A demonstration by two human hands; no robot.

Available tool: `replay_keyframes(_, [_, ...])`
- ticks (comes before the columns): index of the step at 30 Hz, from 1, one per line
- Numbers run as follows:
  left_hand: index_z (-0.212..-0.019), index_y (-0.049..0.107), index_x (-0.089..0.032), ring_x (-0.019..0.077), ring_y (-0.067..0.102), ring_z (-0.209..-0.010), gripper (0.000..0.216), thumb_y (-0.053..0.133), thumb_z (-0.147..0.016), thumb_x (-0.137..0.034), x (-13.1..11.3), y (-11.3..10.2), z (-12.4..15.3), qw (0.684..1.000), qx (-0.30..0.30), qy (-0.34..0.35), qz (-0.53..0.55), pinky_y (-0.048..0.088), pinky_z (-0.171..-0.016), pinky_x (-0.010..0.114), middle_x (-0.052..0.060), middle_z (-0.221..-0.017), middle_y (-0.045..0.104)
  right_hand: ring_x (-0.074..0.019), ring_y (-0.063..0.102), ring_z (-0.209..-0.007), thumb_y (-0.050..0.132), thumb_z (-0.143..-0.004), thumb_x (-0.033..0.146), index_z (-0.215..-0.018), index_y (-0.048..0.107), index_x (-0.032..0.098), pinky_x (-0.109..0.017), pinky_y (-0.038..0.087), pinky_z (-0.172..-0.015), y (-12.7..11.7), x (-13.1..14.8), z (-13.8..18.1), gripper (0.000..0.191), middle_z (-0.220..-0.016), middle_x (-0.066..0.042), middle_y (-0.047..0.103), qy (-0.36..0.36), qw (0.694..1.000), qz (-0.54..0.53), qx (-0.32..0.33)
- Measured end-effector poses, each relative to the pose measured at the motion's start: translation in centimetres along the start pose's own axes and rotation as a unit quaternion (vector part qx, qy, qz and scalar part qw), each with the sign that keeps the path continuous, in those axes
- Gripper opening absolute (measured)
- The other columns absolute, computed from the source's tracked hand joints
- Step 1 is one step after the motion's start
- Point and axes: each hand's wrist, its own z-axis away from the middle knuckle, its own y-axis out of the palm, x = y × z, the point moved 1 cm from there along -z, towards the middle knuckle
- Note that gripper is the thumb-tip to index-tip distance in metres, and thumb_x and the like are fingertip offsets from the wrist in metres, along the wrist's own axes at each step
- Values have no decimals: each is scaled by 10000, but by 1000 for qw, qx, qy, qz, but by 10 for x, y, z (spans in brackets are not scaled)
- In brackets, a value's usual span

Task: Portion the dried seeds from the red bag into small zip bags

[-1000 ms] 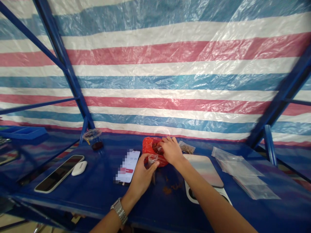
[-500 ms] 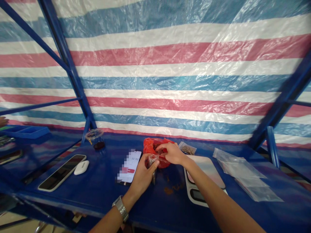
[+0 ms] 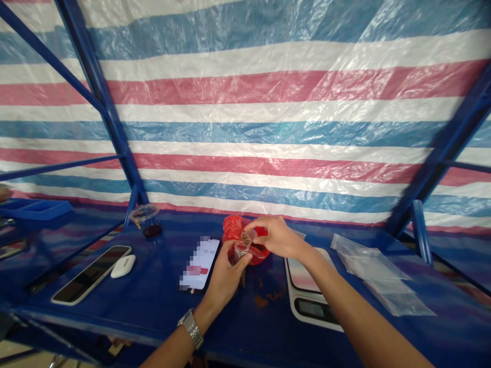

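Our right hand [image 3: 276, 237] has raised a pinched container [image 3: 252, 234] to our left hand's [image 3: 225, 272] gripped bag [image 3: 241, 251]. Phone [image 3: 200, 266] and scale [image 3: 294, 298] flank them.

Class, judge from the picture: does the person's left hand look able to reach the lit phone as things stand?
Probably yes: the lit phone lies just beside the left hand, with nothing visible between them, though that hand holds a clear bag.

red bag [image 3: 232, 226] partly behind right hand [image 3: 279, 236], phone screen [image 3: 200, 267] part-blurred
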Motion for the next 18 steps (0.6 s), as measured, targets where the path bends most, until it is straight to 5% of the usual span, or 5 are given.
replay_keyframes(9, [-1105, 618, -199, 243, 695, -1036, 372, 761, -833, -409, 3, 6, -1, 1000, -6, 17, -11, 513, -969, 378, 77, -1105, 723, -230, 599, -1112, 627, -812, 12, -1021, 759, 269, -420, 324, -992, 2, 20, 5, 357, -1143, -23, 745, -85, 990, 114, -22])
replay_keyframes(18, [-1104, 622, -213, 235, 700, -1051, 356, 756, -838, -406, 1, 2, 1, 1000, -4, 9, -8, 517, -976, 366, 73, -1111, 731, -264, 611, -1137, 627, -894, 146, -1106, 771, 279, -437, 334, -1008, -16, 1, -1, 289, -1191, -47, 744, 10, 986, 147, -82])
